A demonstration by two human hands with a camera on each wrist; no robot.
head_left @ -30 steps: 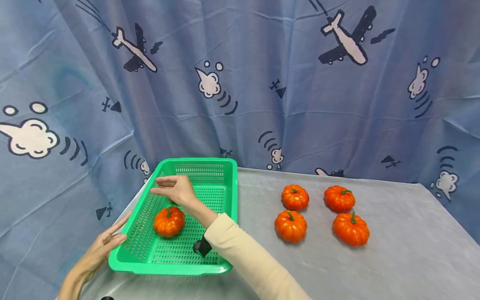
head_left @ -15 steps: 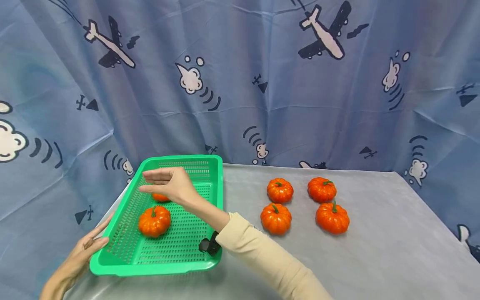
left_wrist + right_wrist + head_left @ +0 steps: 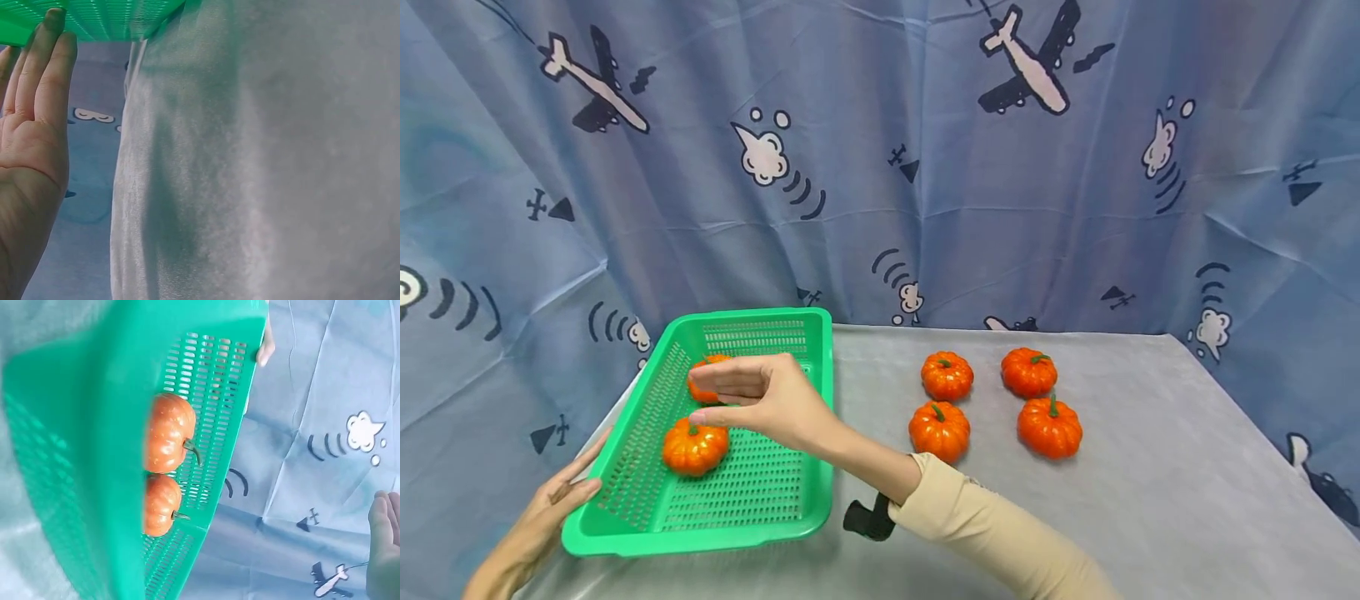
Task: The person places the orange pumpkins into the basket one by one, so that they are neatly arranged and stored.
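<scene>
A green slotted plastic basket stands at the left of the table. Inside it sit two small orange pumpkins with green stems, a near pumpkin and a far pumpkin partly covered by my right hand. That hand hovers over the basket, thumb and fingers apart, holding nothing; the right wrist view catches part of it at the lower right edge. My left hand rests against the basket's left side with fingers extended. In the left wrist view, its fingertips touch the green wall.
On the grey table cover, right of the basket, several more pumpkins stand in a loose group, among them a front-right pumpkin and a back-left pumpkin. A blue curtain printed with planes hangs behind the table.
My right hand has drawn back towards the basket's near right side, uncovering part of the far pumpkin. The head view has turned rightward. My left hand stays at the basket's side.
</scene>
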